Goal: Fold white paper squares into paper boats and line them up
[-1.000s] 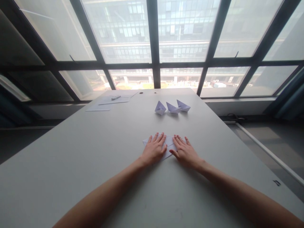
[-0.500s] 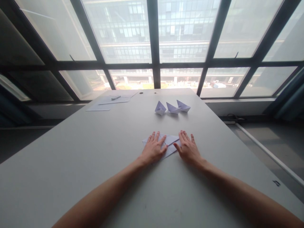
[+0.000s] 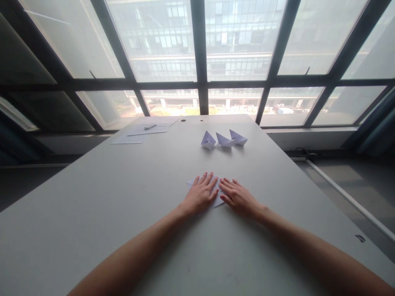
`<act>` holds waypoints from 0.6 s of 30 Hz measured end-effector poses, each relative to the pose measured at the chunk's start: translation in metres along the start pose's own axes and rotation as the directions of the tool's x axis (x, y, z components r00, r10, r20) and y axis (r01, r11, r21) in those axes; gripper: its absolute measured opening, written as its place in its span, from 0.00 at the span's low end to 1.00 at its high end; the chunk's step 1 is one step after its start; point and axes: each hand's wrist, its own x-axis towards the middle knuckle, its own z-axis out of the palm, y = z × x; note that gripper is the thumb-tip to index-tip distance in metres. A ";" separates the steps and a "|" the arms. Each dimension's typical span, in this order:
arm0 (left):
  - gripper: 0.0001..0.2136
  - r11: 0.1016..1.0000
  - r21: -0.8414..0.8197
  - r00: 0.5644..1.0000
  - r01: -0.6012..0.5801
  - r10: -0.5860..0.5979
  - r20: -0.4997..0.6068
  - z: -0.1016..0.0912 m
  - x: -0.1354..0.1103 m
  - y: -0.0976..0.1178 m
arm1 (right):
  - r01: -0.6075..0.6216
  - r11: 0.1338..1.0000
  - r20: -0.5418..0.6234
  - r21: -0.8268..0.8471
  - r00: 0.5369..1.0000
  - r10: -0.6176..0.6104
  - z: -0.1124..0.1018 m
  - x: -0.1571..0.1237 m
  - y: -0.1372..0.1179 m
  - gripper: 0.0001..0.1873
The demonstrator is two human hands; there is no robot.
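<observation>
A folded sheet of white paper (image 3: 218, 201) lies flat on the table, mostly covered by both hands. My left hand (image 3: 202, 192) rests palm down on its left part, fingers stretched out. On the right part lies my right hand (image 3: 237, 196), also flat with fingers extended, its tips close to the left thumb. One pointed corner of the paper shows between the hands at the bottom, and another pokes out left of the left hand. Beyond the hands stand three folded paper boats, the left boat (image 3: 208, 141), the middle boat (image 3: 225, 141) and the right boat (image 3: 238, 138).
The white table (image 3: 129, 185) reaches to a large window (image 3: 166, 41). At its far left lie flat paper sheets (image 3: 148, 130) with a small whitish object (image 3: 150, 126) on top. A dark mark (image 3: 360, 238) is near the right edge.
My right hand has slid left across the paper, closer to my left hand. The paper's right side no longer shows beyond it. The boats have not moved.
</observation>
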 end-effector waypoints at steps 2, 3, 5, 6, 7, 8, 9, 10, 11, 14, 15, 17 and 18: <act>0.28 1.000 0.005 1.000 0.008 -0.008 -0.003 0.000 0.000 0.001 | 0.010 1.000 -0.008 -0.001 1.000 -0.010 -0.001 0.000 0.000 0.28; 0.28 1.000 0.006 1.000 0.017 -0.017 -0.007 0.000 0.000 0.001 | 0.013 1.000 -0.016 -0.002 1.000 -0.013 -0.002 0.000 -0.001 0.27; 0.31 0.998 0.009 0.998 0.055 -0.055 -0.023 0.001 -0.001 0.001 | 0.020 1.000 -0.030 -0.006 0.999 -0.020 -0.002 0.001 -0.001 0.26; 0.32 0.996 0.012 0.996 0.086 -0.085 -0.035 0.002 0.000 0.001 | 0.022 1.000 -0.035 -0.008 0.999 -0.022 -0.002 0.001 -0.001 0.26; 0.34 0.993 0.016 0.992 0.119 -0.118 -0.048 0.003 0.000 0.001 | 0.023 1.000 -0.039 -0.010 0.999 -0.023 -0.002 0.001 -0.001 0.25; 0.36 0.988 0.020 0.987 0.152 -0.151 -0.060 0.003 0.000 0.001 | 0.023 1.000 -0.040 -0.012 0.999 -0.023 -0.002 0.001 -0.001 0.25; 0.37 0.984 0.023 0.982 0.179 -0.177 -0.067 0.004 0.000 0.001 | 0.023 1.000 -0.040 -0.015 0.999 -0.023 -0.002 0.001 -0.001 0.25; 0.38 0.980 0.025 0.978 0.198 -0.196 -0.072 0.004 0.000 0.001 | 0.022 1.000 -0.040 -0.017 0.999 -0.023 -0.002 0.001 -0.001 0.24; 0.38 0.978 0.025 0.976 0.209 -0.206 -0.073 0.004 0.000 0.001 | 0.022 1.000 -0.039 -0.019 0.999 -0.022 -0.002 0.001 -0.001 0.24; 0.38 0.984 0.023 0.983 0.176 -0.174 -0.066 0.002 0.000 0.001 | 0.021 1.000 -0.038 -0.022 0.999 -0.022 -0.003 0.001 -0.001 0.25; 0.37 0.989 0.022 0.988 0.147 -0.146 -0.056 0.002 0.000 0.001 | 0.020 1.000 -0.039 -0.022 0.999 -0.021 -0.003 0.001 -0.002 0.25; 0.34 0.995 0.018 0.995 0.099 -0.098 -0.029 0.000 0.000 0.001 | 0.018 1.000 -0.041 -0.021 0.999 -0.019 -0.003 0.001 -0.002 0.25; 0.34 0.996 0.014 0.996 0.089 -0.088 -0.015 -0.001 0.000 0.001 | 0.017 1.000 -0.041 -0.022 0.999 -0.018 -0.003 0.001 -0.002 0.25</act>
